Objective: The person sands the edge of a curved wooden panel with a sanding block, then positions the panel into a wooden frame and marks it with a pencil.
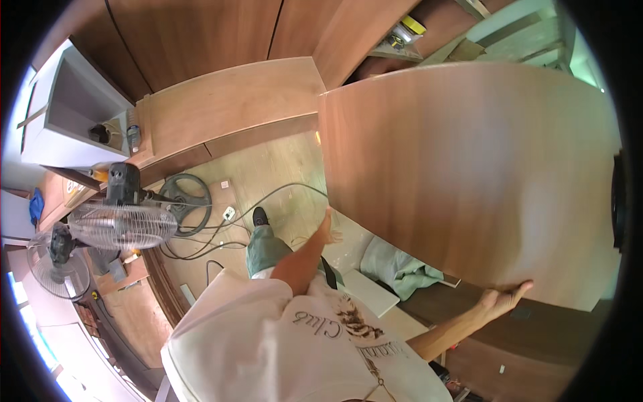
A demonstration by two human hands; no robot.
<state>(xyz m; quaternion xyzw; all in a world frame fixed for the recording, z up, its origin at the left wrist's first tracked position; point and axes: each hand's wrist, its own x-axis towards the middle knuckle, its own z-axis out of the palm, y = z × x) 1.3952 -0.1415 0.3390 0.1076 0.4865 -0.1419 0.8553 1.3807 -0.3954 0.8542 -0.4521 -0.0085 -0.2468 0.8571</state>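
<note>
A large wood-grain panel point(455, 167) fills the right side of the view, raised and tilted above the floor. My right hand point(504, 301) grips its lower edge, thumb lying along the face and the other fingers partly hidden beneath. Close to the panel's near left corner is my left hand point(327, 229), its fingers stretched out and apart. Whether the left hand touches that corner I cannot tell. A black cable point(288, 185) runs across the floor and passes behind the panel.
Two standing fans point(124, 226) are at the left, one with a round black base point(184, 204) amid looped cables. A low wooden bench point(228, 107) lines the far wall beside a white open box point(74, 114). Grey-green cloth point(398, 268) lies below the panel.
</note>
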